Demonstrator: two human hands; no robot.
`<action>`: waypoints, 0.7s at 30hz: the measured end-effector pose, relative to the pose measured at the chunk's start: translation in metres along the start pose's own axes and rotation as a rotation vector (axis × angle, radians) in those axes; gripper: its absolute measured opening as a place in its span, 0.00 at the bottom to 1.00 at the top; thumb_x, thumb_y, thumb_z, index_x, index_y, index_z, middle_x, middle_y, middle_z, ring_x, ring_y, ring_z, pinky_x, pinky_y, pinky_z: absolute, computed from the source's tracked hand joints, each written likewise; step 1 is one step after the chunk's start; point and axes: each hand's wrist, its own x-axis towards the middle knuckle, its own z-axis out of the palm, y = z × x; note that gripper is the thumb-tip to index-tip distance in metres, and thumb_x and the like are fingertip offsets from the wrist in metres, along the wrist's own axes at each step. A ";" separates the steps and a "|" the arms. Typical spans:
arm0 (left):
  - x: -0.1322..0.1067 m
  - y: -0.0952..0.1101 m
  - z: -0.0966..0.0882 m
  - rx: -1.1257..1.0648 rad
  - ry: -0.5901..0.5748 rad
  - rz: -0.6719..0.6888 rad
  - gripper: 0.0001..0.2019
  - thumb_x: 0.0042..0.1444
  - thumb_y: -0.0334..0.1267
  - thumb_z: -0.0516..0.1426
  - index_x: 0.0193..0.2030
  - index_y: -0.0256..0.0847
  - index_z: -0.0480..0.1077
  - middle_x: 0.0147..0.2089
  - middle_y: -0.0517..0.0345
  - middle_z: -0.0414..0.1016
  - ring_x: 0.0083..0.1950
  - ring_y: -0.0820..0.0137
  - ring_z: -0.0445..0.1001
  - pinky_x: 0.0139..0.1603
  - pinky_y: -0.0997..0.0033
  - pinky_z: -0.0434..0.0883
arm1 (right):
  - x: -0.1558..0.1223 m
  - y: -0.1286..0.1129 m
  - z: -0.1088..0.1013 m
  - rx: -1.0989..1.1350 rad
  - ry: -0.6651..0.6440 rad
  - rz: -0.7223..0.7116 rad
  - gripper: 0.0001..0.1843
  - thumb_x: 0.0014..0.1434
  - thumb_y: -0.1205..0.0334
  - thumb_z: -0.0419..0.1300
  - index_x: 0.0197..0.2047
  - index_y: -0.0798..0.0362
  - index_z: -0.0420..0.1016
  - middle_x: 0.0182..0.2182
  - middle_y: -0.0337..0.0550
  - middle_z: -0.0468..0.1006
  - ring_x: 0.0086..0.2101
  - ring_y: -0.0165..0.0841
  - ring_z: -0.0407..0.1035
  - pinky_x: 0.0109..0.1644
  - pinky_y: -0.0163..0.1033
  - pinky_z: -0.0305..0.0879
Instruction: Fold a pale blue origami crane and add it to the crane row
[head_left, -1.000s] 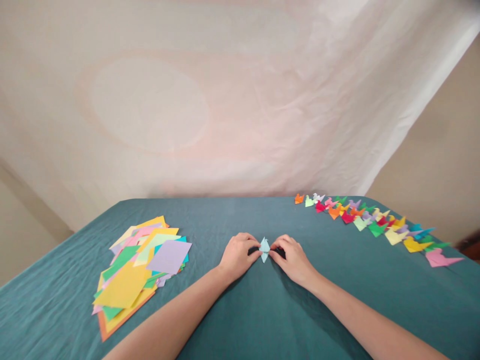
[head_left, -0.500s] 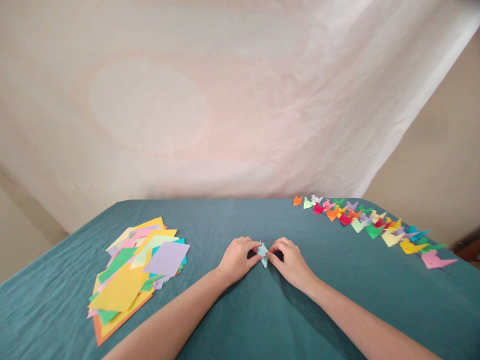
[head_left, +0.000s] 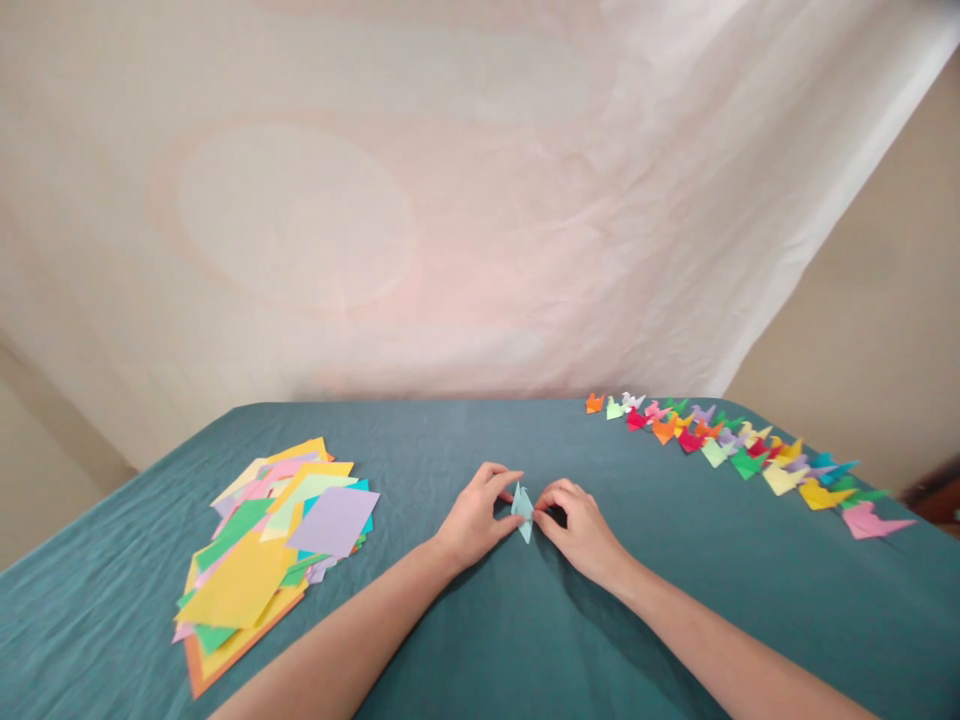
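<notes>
A small pale blue folded paper piece sits on the teal tablecloth at the middle of the table. My left hand pinches its left side with thumb and forefinger, the other fingers curled. My right hand pinches its right side in the same way. The paper stands narrow and upright between the two hands, its lower tip touching the cloth.
A loose pile of coloured paper squares lies at the left. A row of several finished folded paper figures in many colours runs along the right back edge. A pale sheet hangs behind the table.
The pale blue paper has been pressed narrower between my fingers. My left forefinger has risen a little; both hands stay in the same place.
</notes>
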 end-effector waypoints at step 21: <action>0.006 -0.002 -0.001 -0.388 0.009 -0.232 0.31 0.46 0.33 0.61 0.59 0.39 0.58 0.32 0.61 0.73 0.28 0.76 0.68 0.30 0.77 0.64 | -0.007 -0.012 -0.003 0.427 -0.038 0.018 0.07 0.56 0.59 0.55 0.37 0.52 0.66 0.29 0.37 0.71 0.30 0.30 0.66 0.36 0.34 0.62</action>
